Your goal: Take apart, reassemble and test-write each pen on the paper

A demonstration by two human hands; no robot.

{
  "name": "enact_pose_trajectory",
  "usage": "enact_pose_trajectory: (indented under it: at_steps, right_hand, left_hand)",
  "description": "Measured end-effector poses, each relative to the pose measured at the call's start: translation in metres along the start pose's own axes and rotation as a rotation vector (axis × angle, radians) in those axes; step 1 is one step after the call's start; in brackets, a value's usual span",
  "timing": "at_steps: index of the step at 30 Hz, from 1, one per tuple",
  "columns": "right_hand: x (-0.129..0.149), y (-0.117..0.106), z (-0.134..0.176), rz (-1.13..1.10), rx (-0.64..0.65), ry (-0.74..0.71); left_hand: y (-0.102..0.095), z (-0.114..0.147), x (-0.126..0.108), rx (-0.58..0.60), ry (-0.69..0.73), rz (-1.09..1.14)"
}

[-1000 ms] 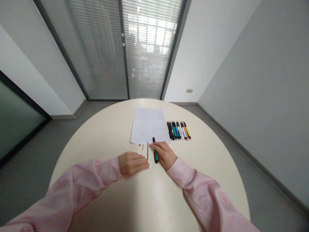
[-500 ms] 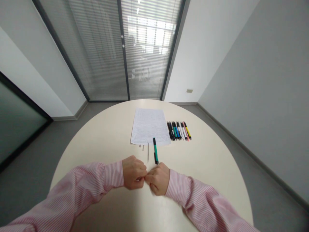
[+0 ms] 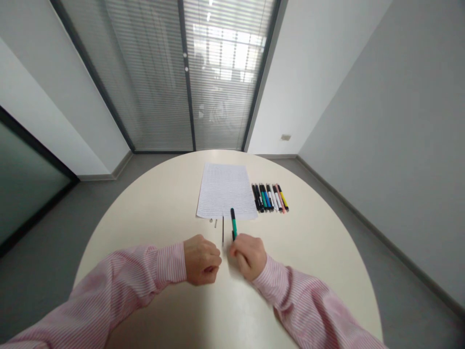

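Observation:
My left hand (image 3: pixel 202 260) is closed in a fist just above the table, and whatever its fingers may hold is hidden. To its right, my right hand (image 3: pixel 249 256) has its fingers curled too. It is over the lower end of a green and black pen (image 3: pixel 233 224), hiding that end; I cannot tell whether it touches the pen or holds something small. Between the hands and the paper lies a thin dark pen refill (image 3: pixel 223 230). Left of the refill are a short spring-like piece (image 3: pixel 215 223) and a tiny round part (image 3: pixel 210 220).
A sheet of lined paper (image 3: pixel 225 189) lies on the round cream table (image 3: pixel 145 208). The green pen's upper tip overlaps its lower edge. At the paper's right, several pens (image 3: pixel 269 198) in different colours are lined up side by side.
My right hand has come away from my left, moving a little up and right, and now covers the green pen's lower end. My left hand has stayed in place.

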State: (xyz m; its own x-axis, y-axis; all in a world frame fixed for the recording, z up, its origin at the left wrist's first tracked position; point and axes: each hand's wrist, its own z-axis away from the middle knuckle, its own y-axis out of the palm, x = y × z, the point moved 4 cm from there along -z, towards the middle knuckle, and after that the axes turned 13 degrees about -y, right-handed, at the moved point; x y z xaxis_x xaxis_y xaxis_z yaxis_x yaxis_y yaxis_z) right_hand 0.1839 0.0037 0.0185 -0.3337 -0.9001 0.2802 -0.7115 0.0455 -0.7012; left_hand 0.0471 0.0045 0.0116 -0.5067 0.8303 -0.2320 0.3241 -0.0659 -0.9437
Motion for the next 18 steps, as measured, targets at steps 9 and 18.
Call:
enact_pose_trajectory:
  at_steps: [9,18]
  right_hand:
    - [-0.034,0.001,-0.006,0.259,0.093,0.279]
    - [-0.036,-0.001,0.0,0.184,-0.025,0.401]
  left_hand:
    - [0.001,0.0,0.002,-0.031,-0.002,-0.007]
    - [-0.003,-0.003,0.005,-0.158,0.025,0.062]
